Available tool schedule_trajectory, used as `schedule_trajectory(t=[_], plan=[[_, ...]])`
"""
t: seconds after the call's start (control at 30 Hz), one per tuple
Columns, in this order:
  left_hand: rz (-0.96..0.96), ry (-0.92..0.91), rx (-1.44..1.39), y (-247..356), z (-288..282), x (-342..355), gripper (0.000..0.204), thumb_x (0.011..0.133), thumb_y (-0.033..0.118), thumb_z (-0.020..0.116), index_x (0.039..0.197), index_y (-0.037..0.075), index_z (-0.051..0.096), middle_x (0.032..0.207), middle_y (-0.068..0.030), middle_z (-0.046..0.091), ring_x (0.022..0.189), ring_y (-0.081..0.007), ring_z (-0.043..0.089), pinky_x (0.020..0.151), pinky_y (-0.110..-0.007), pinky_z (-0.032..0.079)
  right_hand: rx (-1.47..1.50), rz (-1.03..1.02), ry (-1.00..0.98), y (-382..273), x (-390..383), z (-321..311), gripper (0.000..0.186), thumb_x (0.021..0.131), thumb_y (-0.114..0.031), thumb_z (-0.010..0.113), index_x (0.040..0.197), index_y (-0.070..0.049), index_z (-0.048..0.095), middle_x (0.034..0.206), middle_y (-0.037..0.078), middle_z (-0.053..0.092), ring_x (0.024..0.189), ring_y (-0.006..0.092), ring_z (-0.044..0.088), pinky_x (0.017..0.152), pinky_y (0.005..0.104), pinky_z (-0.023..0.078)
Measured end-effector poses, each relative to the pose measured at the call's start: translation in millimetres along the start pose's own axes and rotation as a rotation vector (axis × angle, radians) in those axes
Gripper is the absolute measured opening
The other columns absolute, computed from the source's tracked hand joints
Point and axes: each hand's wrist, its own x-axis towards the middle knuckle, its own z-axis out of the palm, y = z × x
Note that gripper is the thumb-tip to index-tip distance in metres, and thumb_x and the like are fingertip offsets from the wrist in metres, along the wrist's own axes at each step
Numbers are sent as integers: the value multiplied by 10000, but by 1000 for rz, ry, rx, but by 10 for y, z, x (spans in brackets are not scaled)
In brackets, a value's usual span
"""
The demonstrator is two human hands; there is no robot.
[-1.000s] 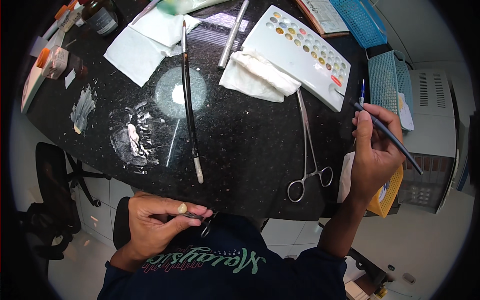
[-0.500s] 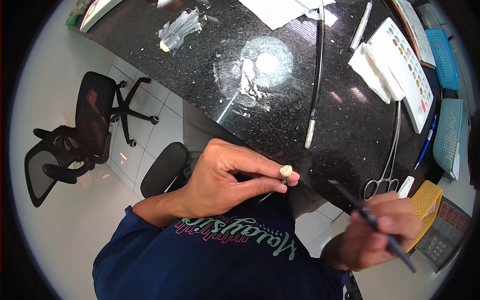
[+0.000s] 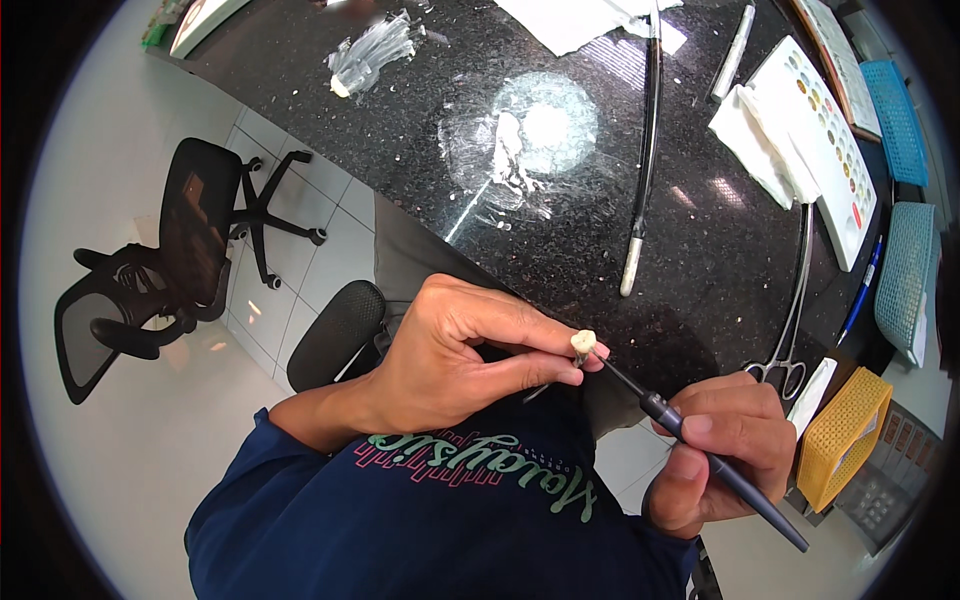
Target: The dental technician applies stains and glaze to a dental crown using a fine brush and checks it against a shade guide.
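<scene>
My left hand (image 3: 468, 345) pinches a small cream tooth crown (image 3: 583, 341) at its fingertips, with thumb and forefinger closed on the thin dark support beneath it. The crown's chewing surface faces up. In my right hand (image 3: 735, 432) is a slim dark fine-tipped brush (image 3: 745, 482), held like a pen. Its thin black tip reaches the crown's right side; whether it touches cannot be made out. Both hands are above my lap, at the near edge of the black speckled worktop (image 3: 560, 265).
White paste (image 3: 510, 165) is smeared on the worktop beneath a bright light spot. Farther right are a long black rod (image 3: 650, 120), a white cloth (image 3: 757, 140), a colour-dotted white palette (image 3: 835, 150), scissor-handled forceps (image 3: 790, 375) and a yellow basket (image 3: 848, 435). An office chair (image 3: 200, 205) stands at left.
My right hand has moved left and turned the brush, bringing its tip up to the crown. My left hand keeps its hold on the crown. The whole view has shifted slightly.
</scene>
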Motion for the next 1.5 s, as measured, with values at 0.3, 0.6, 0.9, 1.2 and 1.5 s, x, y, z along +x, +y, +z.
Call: schedule_trajectory(t=[0.3, 0.6, 0.9, 1.2, 1.5], plan=[[5, -13, -15, -4, -4, 3, 192, 714, -74, 704, 893, -6, 684, 868, -190, 682, 812, -268, 687, 704, -318, 579, -2, 13, -11, -7, 18, -14, 206, 636, 26, 666, 833, 23, 605, 669, 104, 588, 521, 174, 599, 481, 238, 502], [11, -28, 11, 0, -11, 10, 185, 713, -72, 705, 888, -18, 681, 870, -192, 681, 818, -274, 685, 710, -316, 578, -3, 7, -17, -15, 33, 11, 200, 638, 26, 676, 828, 24, 615, 664, 92, 588, 516, 178, 603, 483, 243, 514], [-41, -28, -42, 10, -10, 2, 168, 727, -67, 699, 891, -44, 674, 880, -193, 680, 832, -270, 683, 721, -324, 580, -25, 9, -29, -22, 36, 11, 206, 629, 26, 674, 827, 18, 618, 665, 99, 593, 523, 182, 611, 480, 247, 515], [-245, -29, -275, 70, -10, -20, 146, 805, -53, 636, 948, -70, 661, 951, -178, 673, 882, -179, 661, 829, -269, 534, -42, -29, -17, 20, 46, 42, 213, 648, 18, 684, 847, 26, 609, 683, 116, 600, 529, 201, 619, 474, 255, 512], [-228, -55, -286, 51, -21, -15, 151, 814, -50, 628, 960, -73, 657, 969, -184, 667, 888, -180, 659, 819, -267, 542, -80, -35, -26, 9, 41, 29, 212, 661, 26, 679, 860, 25, 606, 691, 119, 602, 538, 202, 626, 480, 251, 509]])
